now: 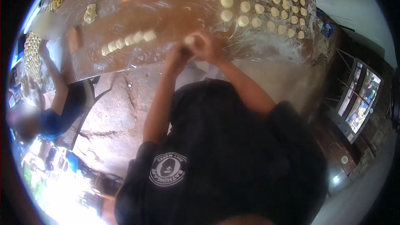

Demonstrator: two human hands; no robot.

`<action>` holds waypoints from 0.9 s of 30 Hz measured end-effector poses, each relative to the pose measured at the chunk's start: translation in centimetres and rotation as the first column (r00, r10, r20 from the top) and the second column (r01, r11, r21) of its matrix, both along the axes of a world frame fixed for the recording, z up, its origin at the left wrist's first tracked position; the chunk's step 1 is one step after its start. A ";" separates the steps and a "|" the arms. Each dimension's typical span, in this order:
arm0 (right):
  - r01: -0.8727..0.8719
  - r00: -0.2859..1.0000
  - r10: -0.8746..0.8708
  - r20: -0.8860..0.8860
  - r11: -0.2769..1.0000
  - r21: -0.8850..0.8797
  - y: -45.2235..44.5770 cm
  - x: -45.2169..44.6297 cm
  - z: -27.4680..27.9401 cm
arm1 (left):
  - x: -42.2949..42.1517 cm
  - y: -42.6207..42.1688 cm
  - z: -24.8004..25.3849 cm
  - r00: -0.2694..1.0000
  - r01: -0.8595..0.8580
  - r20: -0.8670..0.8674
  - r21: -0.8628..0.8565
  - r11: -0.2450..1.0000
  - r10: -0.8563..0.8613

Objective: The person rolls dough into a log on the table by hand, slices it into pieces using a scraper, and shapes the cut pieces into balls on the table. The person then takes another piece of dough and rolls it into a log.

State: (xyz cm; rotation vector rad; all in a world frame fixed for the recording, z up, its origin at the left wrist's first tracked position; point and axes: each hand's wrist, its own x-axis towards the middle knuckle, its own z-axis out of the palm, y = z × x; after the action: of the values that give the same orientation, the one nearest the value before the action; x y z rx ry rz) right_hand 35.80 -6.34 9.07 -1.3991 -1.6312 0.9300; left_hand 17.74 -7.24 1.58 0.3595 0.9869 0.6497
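Table (179,18) bears dough rounds (243,21); right hand (206,49) holds dough (190,40).

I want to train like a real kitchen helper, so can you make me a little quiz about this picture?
1. Pick one: what shows between the left hand and the right hand?
A) a spoon
B) a small dough piece
C) a cup

2. True or false: the many rows of dough rounds lie on the table to the person's right of both hands.

3. Fill in the blank: the short line of dough pieces is nearer to the person's ____ hand.

Key: 1. B; 2. true; 3. left
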 end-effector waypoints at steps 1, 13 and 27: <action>0.009 0.999 -0.010 0.035 0.999 0.034 -0.9 1.5 0.4 | 1.0 -0.2 0.9 0.977 0.166 -0.155 0.134 0.977 -0.145; 0.204 0.978 -0.199 0.055 0.973 -0.106 -4.2 11.5 -3.8 | 14.2 -1.3 2.0 0.985 -0.137 0.087 -0.116 0.984 0.147; 0.124 0.981 -0.122 0.154 0.992 -0.005 -2.8 12.6 -6.1 | 13.9 -1.4 2.0 0.952 0.157 -0.287 0.161 0.974 -0.105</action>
State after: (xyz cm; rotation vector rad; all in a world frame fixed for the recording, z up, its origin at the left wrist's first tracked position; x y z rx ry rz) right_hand 48.41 -9.10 2.96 -1.5961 -1.6315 0.7804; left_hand 31.66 -8.64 3.60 0.6877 1.1619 0.5788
